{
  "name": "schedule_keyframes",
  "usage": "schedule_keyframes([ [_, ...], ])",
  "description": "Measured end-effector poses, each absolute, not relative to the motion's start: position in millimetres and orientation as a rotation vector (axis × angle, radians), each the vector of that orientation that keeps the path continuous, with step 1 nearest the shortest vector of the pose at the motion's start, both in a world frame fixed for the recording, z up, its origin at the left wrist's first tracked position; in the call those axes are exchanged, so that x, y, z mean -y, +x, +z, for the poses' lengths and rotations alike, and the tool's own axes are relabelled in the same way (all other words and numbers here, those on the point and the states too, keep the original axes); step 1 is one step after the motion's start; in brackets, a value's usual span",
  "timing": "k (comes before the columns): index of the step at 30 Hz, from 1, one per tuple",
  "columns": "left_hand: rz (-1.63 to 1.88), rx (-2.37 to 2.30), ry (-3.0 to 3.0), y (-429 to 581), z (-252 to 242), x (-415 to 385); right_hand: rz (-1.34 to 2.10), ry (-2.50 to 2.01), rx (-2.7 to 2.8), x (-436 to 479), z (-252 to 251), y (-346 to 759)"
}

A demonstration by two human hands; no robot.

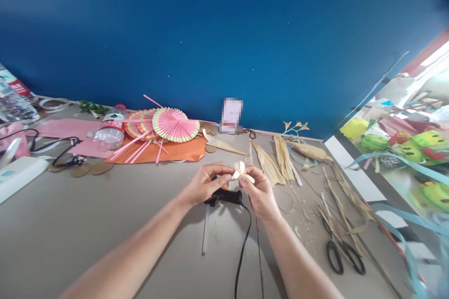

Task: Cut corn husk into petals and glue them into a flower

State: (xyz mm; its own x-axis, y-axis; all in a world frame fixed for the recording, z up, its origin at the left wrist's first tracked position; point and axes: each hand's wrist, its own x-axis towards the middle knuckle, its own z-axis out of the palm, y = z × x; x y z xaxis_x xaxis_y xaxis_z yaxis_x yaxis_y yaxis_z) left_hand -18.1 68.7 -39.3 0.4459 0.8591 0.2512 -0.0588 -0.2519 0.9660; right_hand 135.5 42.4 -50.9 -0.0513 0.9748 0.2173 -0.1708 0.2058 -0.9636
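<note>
Between my two hands is a small cream flower (240, 171) with several petals, seemingly made of corn husk. My left hand (209, 181) pinches it from the left with thumb and fingertips. From the other side, my right hand (257, 187) grips it the same way, and one petal pokes out by the thumb. Just below them a black glue gun (226, 195) lies on the grey table, partly hidden by my left hand. A clear glue stick (205, 231) sticks out of it towards me, and its black cord (242, 252) runs to the near edge.
Dried corn husks (268, 161) and scraps lie to the right, with black-handled scissors (345, 252) nearer me. Pink paper fans (175, 124) rest on orange paper (168, 153) at the left, beside a plastic bottle (112, 126) and a white power strip (21, 175). A blue wall (224, 46) closes off the back.
</note>
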Motion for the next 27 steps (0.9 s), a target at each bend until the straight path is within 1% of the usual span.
schedule_keyframes([
  [3,0.926,-0.712,1.400,-17.3,-42.2,-70.0,1.221,-0.849,1.235,-43.9,-50.6,139.0],
  [7,0.769,-0.632,1.220,-17.7,-45.5,-71.4,1.386,-0.765,1.258,-43.1,-48.2,141.8],
  [12,0.546,-0.565,1.147,-23.0,-42.1,-72.0,1.533,-0.683,1.298,-40.7,-45.8,143.0],
  [16,0.433,-0.539,1.100,-24.8,-41.5,-72.8,1.606,-0.613,1.291,-40.1,-43.9,143.0],
  [23,0.441,-0.524,0.990,-20.7,-44.3,-71.7,1.637,-0.618,1.260,-40.7,-45.5,141.3],
  [27,0.598,-0.588,0.905,-17.4,-43.8,-72.9,1.534,-0.689,1.182,-41.9,-47.8,136.2],
])
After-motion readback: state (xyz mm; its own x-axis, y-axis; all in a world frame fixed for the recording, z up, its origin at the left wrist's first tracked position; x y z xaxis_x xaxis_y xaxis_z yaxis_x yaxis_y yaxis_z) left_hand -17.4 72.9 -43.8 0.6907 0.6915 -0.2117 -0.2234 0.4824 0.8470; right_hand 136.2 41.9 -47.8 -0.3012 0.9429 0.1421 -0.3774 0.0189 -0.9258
